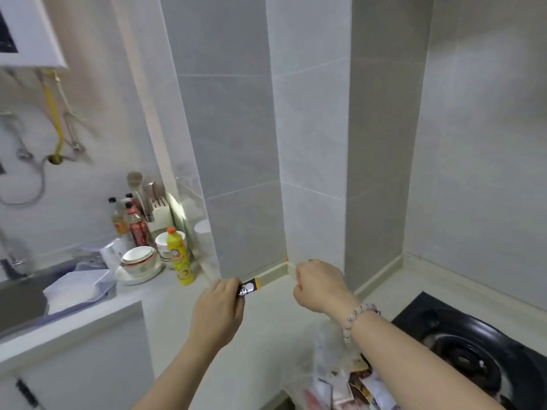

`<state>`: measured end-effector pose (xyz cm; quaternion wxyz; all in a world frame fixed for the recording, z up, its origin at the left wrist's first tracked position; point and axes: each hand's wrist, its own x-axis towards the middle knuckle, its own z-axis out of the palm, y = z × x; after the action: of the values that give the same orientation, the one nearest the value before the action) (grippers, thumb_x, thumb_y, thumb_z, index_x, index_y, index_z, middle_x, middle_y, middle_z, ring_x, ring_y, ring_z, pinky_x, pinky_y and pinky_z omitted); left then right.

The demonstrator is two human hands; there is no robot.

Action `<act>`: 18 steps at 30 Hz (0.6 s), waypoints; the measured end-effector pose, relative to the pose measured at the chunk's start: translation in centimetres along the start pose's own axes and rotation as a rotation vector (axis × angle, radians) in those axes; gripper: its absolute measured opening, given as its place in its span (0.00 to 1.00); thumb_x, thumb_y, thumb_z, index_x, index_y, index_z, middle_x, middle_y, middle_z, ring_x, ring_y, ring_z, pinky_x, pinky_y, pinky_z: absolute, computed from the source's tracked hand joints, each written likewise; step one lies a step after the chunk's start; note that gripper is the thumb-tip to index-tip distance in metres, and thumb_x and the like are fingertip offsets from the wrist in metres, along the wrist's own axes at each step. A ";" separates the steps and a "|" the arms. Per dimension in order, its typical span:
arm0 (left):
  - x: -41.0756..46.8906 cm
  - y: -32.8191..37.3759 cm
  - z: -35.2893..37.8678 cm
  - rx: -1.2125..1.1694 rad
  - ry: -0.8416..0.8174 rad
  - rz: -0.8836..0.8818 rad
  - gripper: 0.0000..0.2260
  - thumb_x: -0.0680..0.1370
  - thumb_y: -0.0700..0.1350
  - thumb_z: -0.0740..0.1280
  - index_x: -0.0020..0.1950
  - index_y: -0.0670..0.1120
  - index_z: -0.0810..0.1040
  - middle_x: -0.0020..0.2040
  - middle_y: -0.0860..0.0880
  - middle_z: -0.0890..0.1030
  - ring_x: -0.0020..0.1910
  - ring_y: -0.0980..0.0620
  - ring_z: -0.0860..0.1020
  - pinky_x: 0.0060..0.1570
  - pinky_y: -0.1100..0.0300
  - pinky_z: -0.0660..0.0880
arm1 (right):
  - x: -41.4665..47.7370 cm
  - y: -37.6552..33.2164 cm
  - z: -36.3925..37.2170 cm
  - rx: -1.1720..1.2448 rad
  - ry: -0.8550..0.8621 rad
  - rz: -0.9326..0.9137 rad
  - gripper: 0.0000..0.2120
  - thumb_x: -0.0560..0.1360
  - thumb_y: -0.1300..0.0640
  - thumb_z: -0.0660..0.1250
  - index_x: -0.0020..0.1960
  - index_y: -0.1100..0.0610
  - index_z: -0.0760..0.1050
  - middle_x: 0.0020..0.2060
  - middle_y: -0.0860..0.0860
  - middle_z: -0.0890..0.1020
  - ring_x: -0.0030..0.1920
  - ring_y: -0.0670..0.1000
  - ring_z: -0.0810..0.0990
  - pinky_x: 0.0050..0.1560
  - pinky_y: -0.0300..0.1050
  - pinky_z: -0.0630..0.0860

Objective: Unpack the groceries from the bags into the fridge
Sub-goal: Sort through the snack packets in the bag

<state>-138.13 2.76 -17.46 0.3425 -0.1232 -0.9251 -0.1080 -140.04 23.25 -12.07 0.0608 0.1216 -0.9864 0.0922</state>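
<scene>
Left hand (220,303) pinches small black-and-yellow packet (250,287) over bench (266,335), likely fridge-bound; fridge unseen; right hand (319,284) curled, hold unclear, perhaps steadying clear grocery bag (334,374) below.

free: counter (266,335) ahead | blocked: yellow bottle (179,257) left; bag (334,380), stove (461,350) right

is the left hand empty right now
No, the left hand grips a small black and yellow packet above the counter, with one end of the packet sticking out past the fingers.
</scene>
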 end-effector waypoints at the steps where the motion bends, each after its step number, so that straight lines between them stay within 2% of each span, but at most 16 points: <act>1: -0.7 -0.8 -1.1 0.040 0.014 -0.026 0.05 0.70 0.46 0.55 0.35 0.48 0.66 0.28 0.53 0.70 0.28 0.49 0.70 0.26 0.63 0.54 | 0.1 -1.2 -0.1 -0.016 0.013 -0.046 0.05 0.72 0.60 0.59 0.45 0.56 0.73 0.46 0.53 0.77 0.44 0.55 0.74 0.40 0.42 0.68; 4: -3.9 -2.5 -4.9 0.160 0.051 -0.102 0.03 0.69 0.46 0.56 0.37 0.50 0.63 0.28 0.54 0.70 0.29 0.52 0.67 0.26 0.62 0.57 | 0.2 -5.2 -0.1 -0.032 0.041 -0.220 0.02 0.73 0.61 0.59 0.42 0.55 0.69 0.44 0.54 0.76 0.44 0.57 0.75 0.39 0.42 0.65; 6: -6.1 -3.2 -8.1 0.243 0.062 -0.180 0.03 0.69 0.47 0.56 0.38 0.51 0.62 0.29 0.55 0.70 0.29 0.53 0.67 0.25 0.65 0.54 | 0.0 -8.2 -0.2 -0.019 0.058 -0.343 0.02 0.73 0.60 0.58 0.42 0.55 0.67 0.45 0.55 0.78 0.46 0.58 0.77 0.39 0.43 0.64; 8: -8.7 -3.4 -11.7 0.326 0.068 -0.284 0.02 0.69 0.47 0.57 0.37 0.50 0.64 0.29 0.55 0.71 0.28 0.53 0.68 0.25 0.66 0.54 | -0.8 -11.3 -0.2 0.027 0.048 -0.469 0.04 0.74 0.59 0.58 0.40 0.54 0.65 0.48 0.54 0.79 0.45 0.57 0.74 0.39 0.43 0.64; 11: -13.2 -3.4 -17.1 0.476 0.046 -0.366 0.03 0.69 0.47 0.57 0.35 0.50 0.67 0.28 0.55 0.70 0.27 0.54 0.69 0.26 0.65 0.57 | -3.4 -16.7 0.6 0.051 0.010 -0.703 0.03 0.74 0.58 0.58 0.43 0.54 0.64 0.52 0.53 0.78 0.50 0.55 0.75 0.40 0.42 0.63; 15: -19.7 -2.0 -25.1 0.649 0.041 -0.541 0.06 0.69 0.47 0.57 0.34 0.48 0.70 0.27 0.55 0.70 0.26 0.53 0.69 0.25 0.66 0.53 | -10.1 -24.8 0.7 0.149 -0.015 -0.985 0.02 0.74 0.58 0.58 0.42 0.55 0.65 0.43 0.52 0.75 0.43 0.53 0.70 0.35 0.43 0.64; 18: -24.2 0.5 -31.8 0.836 0.089 -0.716 0.07 0.68 0.46 0.56 0.32 0.47 0.71 0.26 0.54 0.70 0.25 0.53 0.69 0.25 0.65 0.52 | -15.6 -30.6 -0.8 0.229 -0.029 -1.165 0.02 0.74 0.58 0.58 0.43 0.56 0.67 0.39 0.51 0.71 0.41 0.53 0.68 0.38 0.43 0.65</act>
<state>-100.89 -9.48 -9.82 0.3426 0.3505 -0.8580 0.1537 -117.29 -2.18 -8.40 0.0746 0.6499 -0.7417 0.1480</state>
